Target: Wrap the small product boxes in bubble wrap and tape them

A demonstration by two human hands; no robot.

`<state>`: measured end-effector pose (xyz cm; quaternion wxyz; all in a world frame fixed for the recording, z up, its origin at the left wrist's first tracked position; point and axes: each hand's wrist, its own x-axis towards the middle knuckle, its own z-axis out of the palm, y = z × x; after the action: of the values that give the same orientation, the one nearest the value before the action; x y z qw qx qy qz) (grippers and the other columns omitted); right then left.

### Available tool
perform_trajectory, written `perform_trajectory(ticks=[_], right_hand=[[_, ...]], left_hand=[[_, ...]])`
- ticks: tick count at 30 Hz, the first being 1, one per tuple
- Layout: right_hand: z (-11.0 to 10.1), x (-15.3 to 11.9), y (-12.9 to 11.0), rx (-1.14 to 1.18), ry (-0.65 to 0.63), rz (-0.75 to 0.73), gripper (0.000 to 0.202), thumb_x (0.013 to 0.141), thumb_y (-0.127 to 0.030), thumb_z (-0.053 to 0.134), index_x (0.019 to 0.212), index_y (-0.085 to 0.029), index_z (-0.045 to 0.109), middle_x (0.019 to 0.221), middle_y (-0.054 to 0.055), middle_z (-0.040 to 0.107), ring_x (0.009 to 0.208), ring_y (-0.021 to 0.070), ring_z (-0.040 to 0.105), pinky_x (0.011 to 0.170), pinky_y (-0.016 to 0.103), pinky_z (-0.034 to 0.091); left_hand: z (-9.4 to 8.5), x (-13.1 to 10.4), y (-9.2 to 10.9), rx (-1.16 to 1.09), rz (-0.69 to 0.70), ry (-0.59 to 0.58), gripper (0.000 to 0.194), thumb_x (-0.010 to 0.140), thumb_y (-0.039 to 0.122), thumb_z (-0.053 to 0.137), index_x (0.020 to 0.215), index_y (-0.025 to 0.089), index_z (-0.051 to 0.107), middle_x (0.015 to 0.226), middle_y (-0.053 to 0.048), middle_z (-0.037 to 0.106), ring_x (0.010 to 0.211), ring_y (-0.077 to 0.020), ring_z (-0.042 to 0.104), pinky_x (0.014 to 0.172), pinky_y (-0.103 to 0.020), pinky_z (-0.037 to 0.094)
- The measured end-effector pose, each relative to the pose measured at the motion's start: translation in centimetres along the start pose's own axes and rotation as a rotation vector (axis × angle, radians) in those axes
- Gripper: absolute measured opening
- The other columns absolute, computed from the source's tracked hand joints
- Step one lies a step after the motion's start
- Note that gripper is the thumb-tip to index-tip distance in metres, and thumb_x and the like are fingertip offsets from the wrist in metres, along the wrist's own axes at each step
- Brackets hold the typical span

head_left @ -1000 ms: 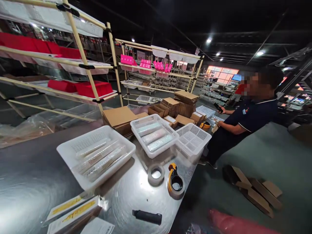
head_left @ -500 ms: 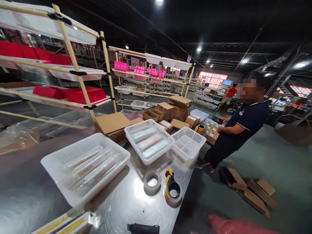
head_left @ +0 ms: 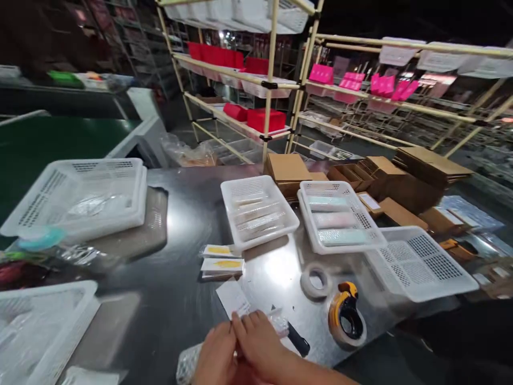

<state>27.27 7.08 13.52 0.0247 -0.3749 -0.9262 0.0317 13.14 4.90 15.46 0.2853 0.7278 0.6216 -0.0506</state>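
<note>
My left hand [head_left: 216, 353] and my right hand [head_left: 258, 337] are close together at the bottom, fingers bent and closed. Between and under them is a bubble-wrapped package [head_left: 187, 366]; one end sticks out left of my left hand, and clear wrap shows beyond my right hand. What lies inside the wrap is hidden. A white paper slip [head_left: 232, 297] lies just ahead of my fingertips, its near edge meeting them. Beside my right hand lies a black-handled tool [head_left: 298, 340], with more white paper under it.
A tape roll [head_left: 316, 281] and a yellow-black tape dispenser [head_left: 347, 316] lie to the right. White baskets [head_left: 259, 184] hold wrapped packs; another basket [head_left: 427, 264] stands further right. Yellow-marked white packets [head_left: 222, 266] lie ahead. More baskets [head_left: 84, 230] are left. Cardboard [head_left: 288, 166] is stacked behind.
My view has swung left and down, and the co-worker has left the picture. Both my hands have come into view over the table, holding the bubble-wrapped package.
</note>
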Motion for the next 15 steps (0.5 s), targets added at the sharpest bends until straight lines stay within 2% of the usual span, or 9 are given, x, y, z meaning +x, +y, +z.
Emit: perform_trajectory(ticks=[2, 5, 7, 9, 11, 13, 15], right_hand=[[-0.2, 0.5, 1.9, 0.04, 0.008, -0.013, 0.056, 0.09, -0.017, 0.057, 0.142, -0.005, 0.043, 0.098, 0.012, 0.072, 0.085, 0.0247, 0.066, 0.078, 0.038, 0.054], [-2.2, 2.2, 7.2, 0.035, 0.052, 0.035, 0.055, 0.089, -0.014, 0.055, 0.143, -0.01, 0.044, 0.101, 0.01, 0.07, 0.086, 0.0246, 0.062, 0.079, 0.037, 0.051], [-4.6, 4.6, 12.1, 0.003, 0.111, 0.104, 0.05, 0.088, -0.014, 0.055, 0.138, -0.016, 0.051, 0.104, 0.01, 0.069, 0.092, 0.0247, 0.06, 0.084, 0.038, 0.048], [-7.4, 8.3, 17.4, -0.046, 0.232, 0.18, 0.042, 0.089, -0.014, 0.054, 0.131, -0.019, 0.057, 0.113, 0.012, 0.067, 0.104, 0.0265, 0.057, 0.097, 0.042, 0.043], [-9.9, 13.0, 22.2, -0.056, 0.31, 0.241, 0.042, 0.087, -0.014, 0.055, 0.129, -0.019, 0.059, 0.12, 0.012, 0.066, 0.114, 0.0277, 0.054, 0.108, 0.047, 0.034], [-11.5, 18.2, 25.8, -0.031, 0.31, 0.333, 0.046, 0.083, -0.012, 0.058, 0.128, -0.019, 0.059, 0.125, 0.011, 0.064, 0.12, 0.0281, 0.051, 0.113, 0.05, 0.027], [-11.8, 23.0, 28.3, -0.019, 0.255, 0.398, 0.048, 0.08, -0.009, 0.057, 0.127, -0.02, 0.06, 0.126, 0.01, 0.065, 0.125, 0.0289, 0.049, 0.116, 0.056, 0.02]], left_hand=[[-0.3, 0.3, 0.3, 0.067, -0.001, 0.113, 0.062, 0.073, 0.005, 0.049, 0.133, 0.016, 0.061, 0.133, -0.014, 0.063, 0.126, -0.03, 0.055, 0.114, -0.05, 0.033], [-0.6, 0.2, -0.8, 0.152, -0.052, 0.508, 0.055, 0.086, 0.017, 0.047, 0.14, 0.018, 0.054, 0.151, -0.016, 0.047, 0.141, -0.0346, 0.039, 0.118, -0.064, 0.016], [-0.6, 0.0, -2.6, 0.181, -0.135, 0.753, 0.051, 0.091, 0.029, 0.046, 0.141, 0.016, 0.054, 0.155, -0.019, 0.041, 0.143, -0.0363, 0.035, 0.118, -0.065, 0.017], [-0.1, -0.3, -4.8, 0.174, -0.224, 0.865, 0.05, 0.093, 0.037, 0.044, 0.135, 0.014, 0.059, 0.151, -0.021, 0.046, 0.139, -0.036, 0.041, 0.117, -0.063, 0.023], [1.1, -0.5, -7.1, 0.136, -0.298, 0.834, 0.048, 0.094, 0.039, 0.039, 0.125, 0.015, 0.067, 0.141, -0.02, 0.056, 0.13, -0.0355, 0.052, 0.113, -0.062, 0.031], [3.2, -0.6, -9.1, 0.068, -0.342, 0.702, 0.047, 0.092, 0.039, 0.037, 0.115, 0.02, 0.074, 0.133, -0.017, 0.064, 0.122, -0.0344, 0.059, 0.107, -0.06, 0.04], [5.9, -1.0, -10.3, -0.016, -0.365, 0.551, 0.043, 0.09, 0.039, 0.04, 0.11, 0.025, 0.076, 0.128, -0.012, 0.068, 0.116, -0.0328, 0.064, 0.101, -0.054, 0.049]])
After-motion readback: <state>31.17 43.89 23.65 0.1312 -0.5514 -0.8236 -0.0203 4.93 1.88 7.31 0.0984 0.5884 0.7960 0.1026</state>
